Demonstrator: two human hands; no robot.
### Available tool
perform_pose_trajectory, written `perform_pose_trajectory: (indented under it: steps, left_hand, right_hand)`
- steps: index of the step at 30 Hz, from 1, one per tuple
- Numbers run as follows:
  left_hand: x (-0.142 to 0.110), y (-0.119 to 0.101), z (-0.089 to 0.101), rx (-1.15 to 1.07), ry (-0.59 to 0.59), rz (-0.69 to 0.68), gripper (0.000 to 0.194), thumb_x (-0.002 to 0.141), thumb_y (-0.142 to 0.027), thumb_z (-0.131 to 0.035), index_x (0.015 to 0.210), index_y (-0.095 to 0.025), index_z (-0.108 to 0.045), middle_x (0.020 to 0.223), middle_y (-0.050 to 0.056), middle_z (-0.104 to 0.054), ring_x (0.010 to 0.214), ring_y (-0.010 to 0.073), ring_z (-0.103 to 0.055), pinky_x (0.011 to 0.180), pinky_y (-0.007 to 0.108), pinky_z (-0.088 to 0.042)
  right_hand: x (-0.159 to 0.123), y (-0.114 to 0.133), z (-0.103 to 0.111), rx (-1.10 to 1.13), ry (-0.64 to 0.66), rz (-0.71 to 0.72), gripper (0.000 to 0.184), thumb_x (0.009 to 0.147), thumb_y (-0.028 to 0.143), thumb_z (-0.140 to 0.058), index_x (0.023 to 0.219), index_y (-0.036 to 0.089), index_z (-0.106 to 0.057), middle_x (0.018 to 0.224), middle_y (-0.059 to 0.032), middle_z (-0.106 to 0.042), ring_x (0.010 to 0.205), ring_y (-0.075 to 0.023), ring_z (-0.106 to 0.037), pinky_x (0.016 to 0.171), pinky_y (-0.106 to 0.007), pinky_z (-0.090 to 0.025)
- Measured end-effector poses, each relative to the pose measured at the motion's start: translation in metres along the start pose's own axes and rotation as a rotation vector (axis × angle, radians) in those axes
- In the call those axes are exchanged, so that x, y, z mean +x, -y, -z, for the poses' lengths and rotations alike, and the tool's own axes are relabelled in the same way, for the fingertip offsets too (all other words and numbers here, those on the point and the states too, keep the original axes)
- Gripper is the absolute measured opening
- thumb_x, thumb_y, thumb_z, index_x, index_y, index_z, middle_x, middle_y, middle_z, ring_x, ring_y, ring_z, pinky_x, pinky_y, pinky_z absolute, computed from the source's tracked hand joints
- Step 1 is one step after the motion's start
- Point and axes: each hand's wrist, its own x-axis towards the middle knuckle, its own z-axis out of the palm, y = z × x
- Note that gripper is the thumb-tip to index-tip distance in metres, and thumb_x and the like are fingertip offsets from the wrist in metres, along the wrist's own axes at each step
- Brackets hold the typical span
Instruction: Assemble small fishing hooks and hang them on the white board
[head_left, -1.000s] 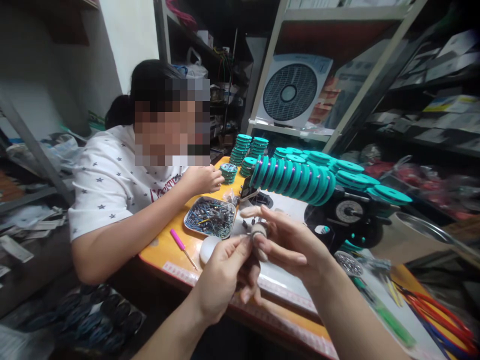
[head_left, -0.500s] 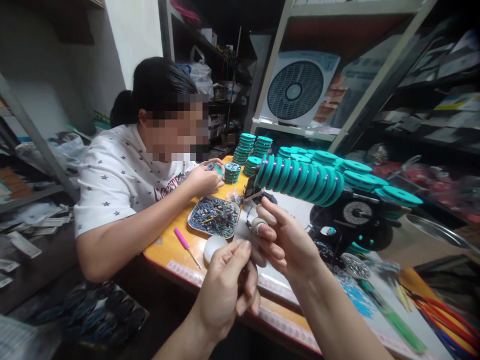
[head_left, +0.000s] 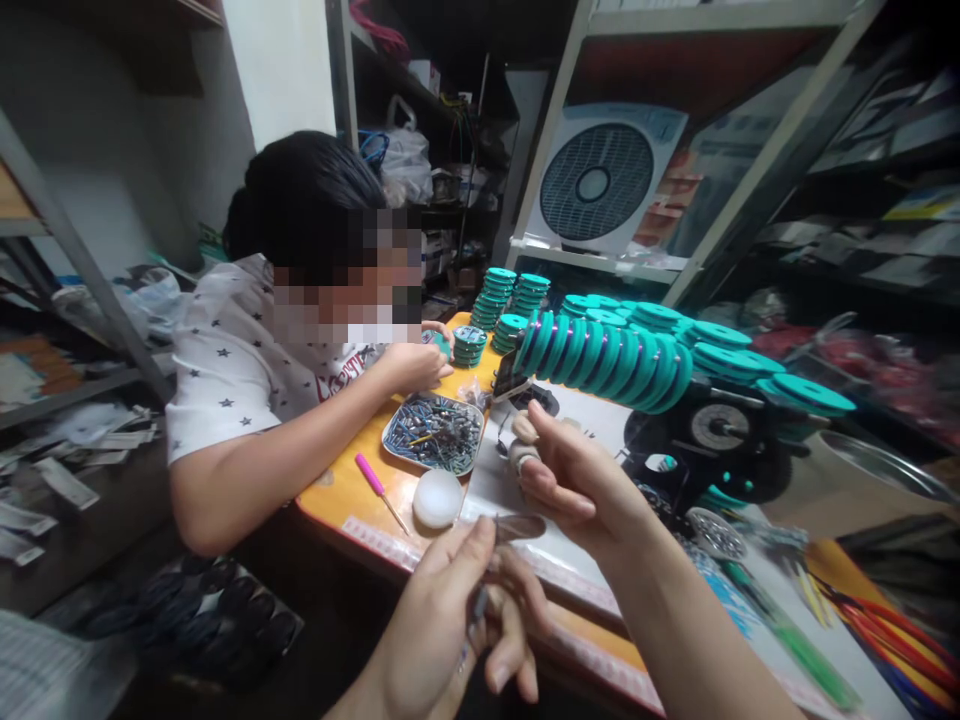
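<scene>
head-worn view, facing forward and down

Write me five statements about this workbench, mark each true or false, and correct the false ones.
1. The pink-handled tool lies on the orange tabletop. True.
2. The fan stands on the floor. False: it stands on a shelf.
3. The wearer's left hand and right hand are clasped together. False: they are apart.
4. The co-worker's hand is at a green disc. True.
5. The long row of spools is red. False: the spools are green.
</scene>
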Motion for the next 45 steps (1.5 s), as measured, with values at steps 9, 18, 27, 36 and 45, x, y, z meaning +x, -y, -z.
perform_pose_trajectory:
  steps: [9, 18, 27, 36, 45]
  left_hand:
    - [-0.016, 0.009, 0.026, -0.105, 0.129, 0.020, 0.032, 0.093, -0.037, -0.042, 0.081, -0.012, -0.059, 0.054, 0.004, -0.064, 0.025, -0.0009, -0.031, 0.036, 0.013, -0.041]
    - [-0.015, 0.020, 0.034, -0.120, 0.195, -0.004, 0.034, 0.093, -0.039, -0.043, 0.083, -0.012, -0.060, 0.057, 0.007, -0.068, 0.024, -0.0002, -0.030, 0.031, 0.011, -0.031]
    - [-0.015, 0.023, 0.032, -0.116, 0.187, -0.025, 0.037, 0.092, -0.038, -0.045, 0.085, -0.009, -0.066, 0.055, 0.007, -0.068, 0.023, -0.0014, -0.027, 0.029, 0.010, -0.029]
    - [-0.021, 0.012, 0.023, -0.061, 0.077, 0.009, 0.031, 0.088, -0.039, -0.053, 0.075, -0.011, -0.060, 0.053, 0.005, -0.065, 0.029, 0.0010, -0.038, 0.034, 0.010, -0.032]
    - [-0.025, 0.009, 0.019, -0.014, -0.026, 0.009, 0.032, 0.087, -0.039, -0.055, 0.080, -0.009, -0.065, 0.059, 0.008, -0.067, 0.039, 0.0060, -0.052, 0.037, 0.012, -0.034]
  right_hand:
    - [-0.029, -0.037, 0.001, -0.147, -0.109, 0.009, 0.029, 0.088, 0.043, -0.056, 0.098, 0.017, -0.063, 0.072, -0.0005, -0.060, 0.040, -0.0012, -0.044, 0.032, -0.009, -0.028]
    - [-0.034, -0.054, -0.008, -0.231, -0.064, -0.013, 0.029, 0.081, 0.041, -0.066, 0.079, 0.013, -0.059, 0.071, -0.0024, -0.063, 0.042, -0.0032, -0.052, 0.034, -0.010, -0.038]
    - [-0.030, -0.072, -0.011, -0.154, -0.103, 0.043, 0.030, 0.083, 0.043, -0.063, 0.077, 0.015, -0.052, 0.061, 0.0035, -0.057, 0.033, 0.0006, -0.040, 0.031, -0.009, -0.030]
    - [-0.035, -0.078, -0.025, -0.084, -0.179, 0.097, 0.028, 0.086, 0.043, -0.059, 0.079, 0.016, -0.054, 0.064, 0.0046, -0.053, 0.034, 0.0027, -0.027, 0.028, -0.008, -0.024]
    - [-0.033, -0.077, -0.022, 0.050, -0.148, 0.092, 0.029, 0.084, 0.043, -0.061, 0.079, 0.014, -0.062, 0.061, 0.0011, -0.057, 0.035, -0.0002, -0.035, 0.030, -0.010, -0.030]
